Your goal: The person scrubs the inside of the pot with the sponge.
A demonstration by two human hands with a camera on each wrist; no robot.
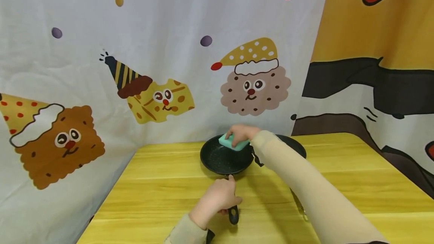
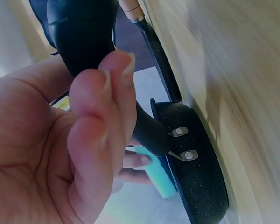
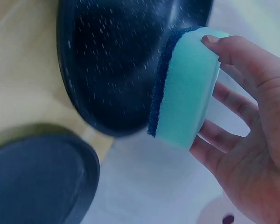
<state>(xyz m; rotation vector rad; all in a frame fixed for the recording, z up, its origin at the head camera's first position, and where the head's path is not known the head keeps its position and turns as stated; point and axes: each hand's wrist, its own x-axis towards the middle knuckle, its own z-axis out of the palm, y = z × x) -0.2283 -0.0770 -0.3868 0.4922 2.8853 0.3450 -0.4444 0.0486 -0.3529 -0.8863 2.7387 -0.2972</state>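
A black speckled frying pan [image 1: 218, 161] sits near the back of the table. My left hand [image 1: 219, 195] holds its black handle [image 1: 233, 215], with the fingers curled round it and the thumb and forefinger toward the pan. Over the pan's far right side, my right hand [image 1: 242, 132] grips a turquoise sponge [image 1: 237, 146] between thumb and fingers. In the right wrist view the sponge [image 3: 189, 88] has a dark blue scouring layer [image 3: 162, 84], which faces the pan's speckled inside [image 3: 116, 60]. The sponge is tilted, its scouring side close to the pan's surface.
A second dark pan [image 1: 295, 146] stands to the right, partly hidden behind my right forearm. Its handle [image 1: 297, 200] points toward the front of the wooden table [image 1: 162, 199]. A white curtain [image 1: 169, 29] with cartoon prints hangs right behind the table.
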